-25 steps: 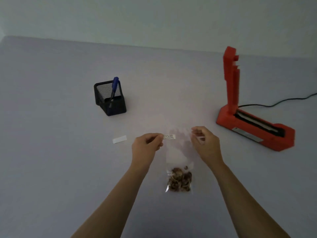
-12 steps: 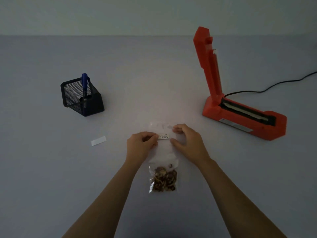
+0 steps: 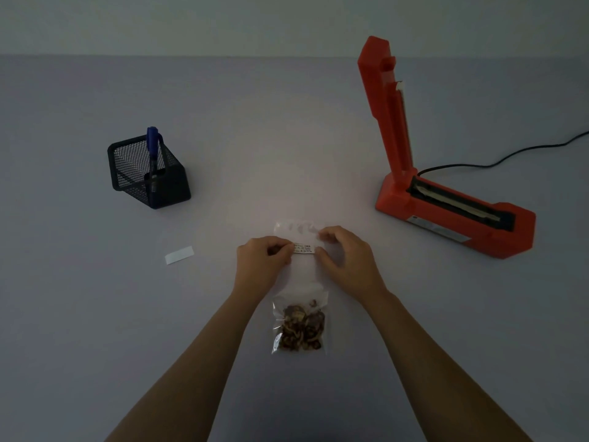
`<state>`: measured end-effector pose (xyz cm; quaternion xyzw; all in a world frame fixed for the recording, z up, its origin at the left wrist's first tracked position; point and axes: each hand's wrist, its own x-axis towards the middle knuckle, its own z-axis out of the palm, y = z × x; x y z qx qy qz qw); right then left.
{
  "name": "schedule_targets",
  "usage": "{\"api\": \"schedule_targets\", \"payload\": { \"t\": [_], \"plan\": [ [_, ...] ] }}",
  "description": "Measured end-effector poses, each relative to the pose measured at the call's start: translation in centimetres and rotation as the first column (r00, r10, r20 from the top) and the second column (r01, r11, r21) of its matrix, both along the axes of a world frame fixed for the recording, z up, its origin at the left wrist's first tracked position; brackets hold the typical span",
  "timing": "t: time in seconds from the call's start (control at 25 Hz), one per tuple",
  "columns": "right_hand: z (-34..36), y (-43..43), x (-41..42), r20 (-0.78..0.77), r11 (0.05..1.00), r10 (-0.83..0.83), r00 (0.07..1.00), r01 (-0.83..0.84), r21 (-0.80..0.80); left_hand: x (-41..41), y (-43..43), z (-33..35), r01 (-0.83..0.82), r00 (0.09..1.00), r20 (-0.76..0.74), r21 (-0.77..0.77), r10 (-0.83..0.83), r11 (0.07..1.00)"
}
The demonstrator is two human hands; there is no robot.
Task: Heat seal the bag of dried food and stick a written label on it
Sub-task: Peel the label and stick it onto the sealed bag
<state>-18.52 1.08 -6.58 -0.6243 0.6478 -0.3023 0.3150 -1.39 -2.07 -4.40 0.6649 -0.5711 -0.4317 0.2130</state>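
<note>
Fingers [image 3: 280, 250] of both hands press label [image 3: 304, 248] onto bag [image 3: 299, 327].

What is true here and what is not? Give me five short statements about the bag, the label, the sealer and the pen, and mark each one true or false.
1. The heat sealer has its arm raised. True.
2. The blue pen lies flat on the table. False: it stands in the black mesh pen holder.
3. Both the left hand and the right hand are at the written label on the bag. True.
4. The dried food fills the whole bag. False: it sits only at the end nearest the person.
5. The white backing strip lies right of the bag. False: it lies to its left.
</note>
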Motion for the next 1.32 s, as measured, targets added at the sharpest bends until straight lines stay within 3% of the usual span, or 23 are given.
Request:
{"api": "schedule_targets", "payload": {
  "t": [0.48, 0.72, 0.84, 0.96, 1.32],
  "plan": [
    [-0.5, 0.0, 0.9, -0.020, 0.998, -0.054, 0.998, 0.054, -0.014, -0.6, 0.6, -0.3, 0.000, 0.993, 0.119, -0.115, 0.013, 0.993],
    [-0.6, 0.1, 0.8, -0.026, 0.998, -0.057, 0.998, 0.056, -0.019, -0.5, 1.5, -1.4, 0.164, 0.959, 0.273, -0.303, -0.079, 0.939],
    [-0.7, 0.2, 0.8, -0.025, 0.998, -0.066, 0.998, 0.065, -0.023, 0.4, 2.2, -2.1, 0.390, 0.894, 0.388, -0.424, -0.225, 0.818],
    [-1.0, 0.4, 0.9, -0.029, 0.997, -0.069, 0.997, 0.069, -0.032, 1.5, 2.5, -2.5, 0.535, 0.730, 0.634, -0.298, -0.255, 0.791],
    [-1.5, 0.7, 1.0, -0.126, 0.997, -0.030, 0.992, 0.020, -0.079, 2.3, 2.4, -3.4, 0.564, 0.698, 0.668, -0.291, -0.258, 0.773]
  ]
}}
